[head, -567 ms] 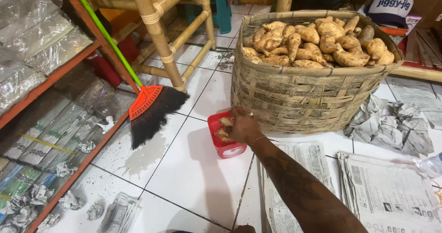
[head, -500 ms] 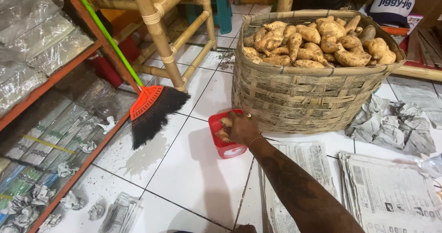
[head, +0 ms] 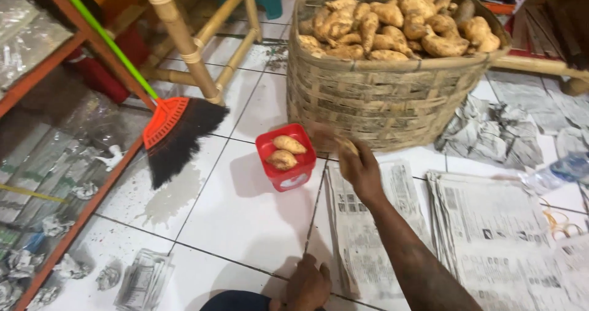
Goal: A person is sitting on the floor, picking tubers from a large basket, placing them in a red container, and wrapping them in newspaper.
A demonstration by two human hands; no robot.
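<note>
White floor tiles [head: 239, 225], wet in patches, spread between a wooden shelf rack on the left and sheets of newspaper [head: 485, 225] laid out on the right. A large woven basket [head: 380, 102] at the far side stands heaped with pale brown tubers [head: 392, 22]. Just near of it sits a small red tub [head: 287, 160] holding two of the tubers [head: 283, 152]. The right hand [head: 359, 167] hangs just right of the tub, fingers curled around what appears to be one more tuber, though motion blur makes that hard to confirm. The left hand [head: 307, 283] rests loosely on the floor at the near edge, holding nothing. By the look of it, the sorting has barely begun: two pieces are in the tub, and the basket remains full. An orange-headed broom [head: 178, 133] leans at left.
</note>
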